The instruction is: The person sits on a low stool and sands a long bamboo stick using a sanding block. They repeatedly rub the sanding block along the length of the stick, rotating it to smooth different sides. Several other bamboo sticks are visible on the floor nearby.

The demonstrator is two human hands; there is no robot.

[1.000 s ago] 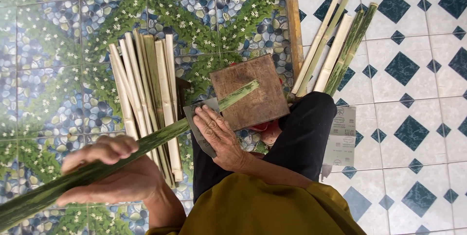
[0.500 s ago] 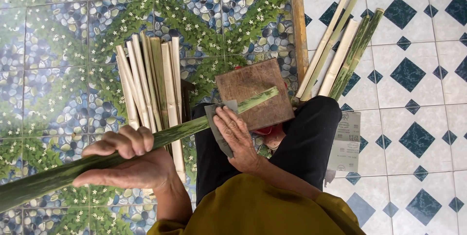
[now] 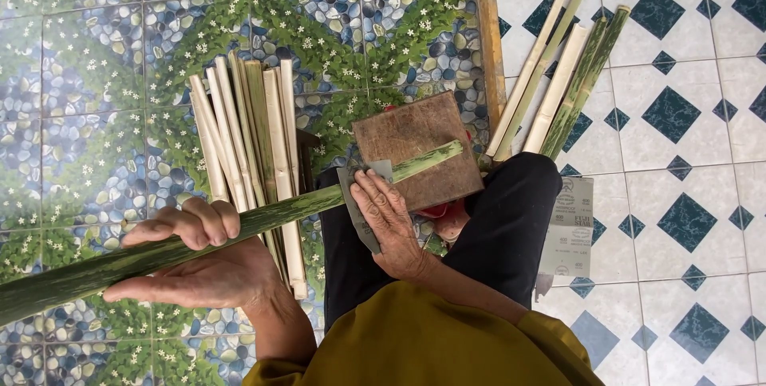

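Observation:
A long green bamboo strip [image 3: 303, 206] runs from the lower left up to a brown wooden block [image 3: 415, 150] that rests on my knee. My left hand [image 3: 203, 262] grips the strip near its lower part, fingers curled over it. My right hand [image 3: 391, 222] presses a grey sheet of sandpaper [image 3: 355, 194] wrapped around the strip, just before the block. The strip's far end lies across the block's top.
A bundle of pale split bamboo strips [image 3: 247, 146] lies on the patterned floor behind my left hand. More strips [image 3: 558, 75] lean at the right beside a wooden slat [image 3: 488, 35]. A spare sandpaper sheet [image 3: 570, 230] lies by my black-trousered leg [image 3: 511, 218].
My right hand has slid a little along the strip toward the block. My left hand has shifted its grip and its fingers have spread slightly.

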